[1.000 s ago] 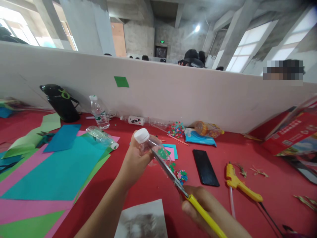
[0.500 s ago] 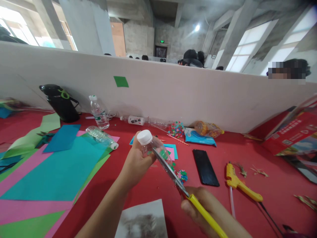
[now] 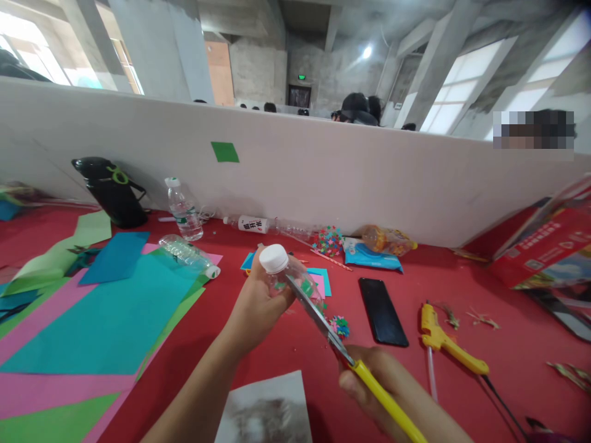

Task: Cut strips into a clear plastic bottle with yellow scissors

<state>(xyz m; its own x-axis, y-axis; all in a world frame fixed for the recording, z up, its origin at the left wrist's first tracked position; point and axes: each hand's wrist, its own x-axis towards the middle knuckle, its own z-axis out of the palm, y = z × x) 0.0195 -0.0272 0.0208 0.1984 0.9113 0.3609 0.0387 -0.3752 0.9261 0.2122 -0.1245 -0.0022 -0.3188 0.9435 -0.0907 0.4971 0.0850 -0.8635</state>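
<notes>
My left hand (image 3: 258,301) is closed round a clear plastic bottle piece (image 3: 295,274) with a white screw cap (image 3: 274,258), tilted toward me. My right hand (image 3: 369,375) grips a pair of scissors (image 3: 318,314) with yellow handles. The blades lie against the bottle's side just below its shoulder, close to my left thumb. One handle shows along the top of my right hand; the other is hidden by my fingers. Beyond the bottle lie small blue and pink paper squares (image 3: 321,283) and a little pile of coloured star sequins (image 3: 340,326).
A black phone (image 3: 383,311) and a yellow glue gun (image 3: 450,344) lie to the right. Coloured paper sheets (image 3: 101,326) cover the left side. Along the white partition (image 3: 295,166) stand a black flask (image 3: 111,194) and a water bottle (image 3: 183,212). A printed sheet (image 3: 265,409) lies in front.
The bottle piece and my left hand have shifted slightly right and down, the cap turning a little toward me. The scissors stay at the bottle's side, nearly unmoved.
</notes>
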